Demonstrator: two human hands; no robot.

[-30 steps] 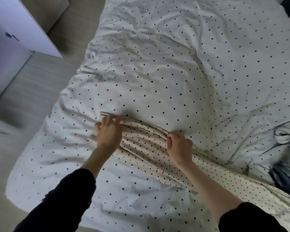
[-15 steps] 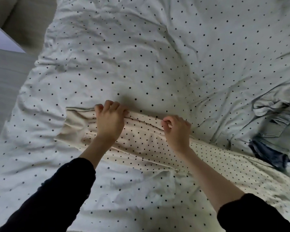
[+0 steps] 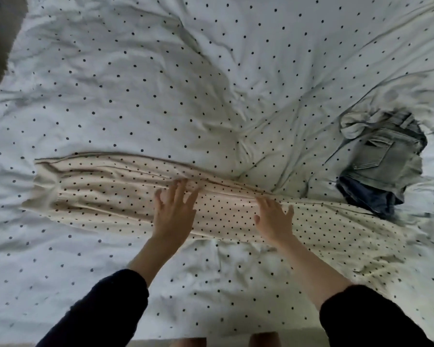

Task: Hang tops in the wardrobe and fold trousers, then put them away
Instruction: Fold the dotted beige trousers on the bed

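A pair of cream polka-dot trousers (image 3: 115,196) lies stretched out flat across the near half of a bed, on top of a white duvet (image 3: 161,83) printed with small dark dots. The trousers run from the left side of the bed, where one end sits with a slightly rumpled edge, towards the near right corner, where the fabric spreads wider and goes soft with blur. The cloth is laid in long lengthwise folds. The left hand (image 3: 174,212) rests flat on the middle of the trousers, its fingers straight and spread wide, the fingertips reaching up to the far edge of the cloth. The right hand (image 3: 273,219) lies just to the right of it on the same trousers, palm down, fingers extended and loosely together, thumb held out; neither hand grips anything. Both forearms are bare up to dark sleeves (image 3: 105,311) pushed back near the elbows. Well apart from the hands, towards the right edge of the bed, a crumpled pair of light-wash denim jeans (image 3: 383,159) sits in a heap, a back pocket showing on top and a darker blue part underneath, its lower end close to the far edge of the cream trousers. At the near edge of the bed two bare toes show.
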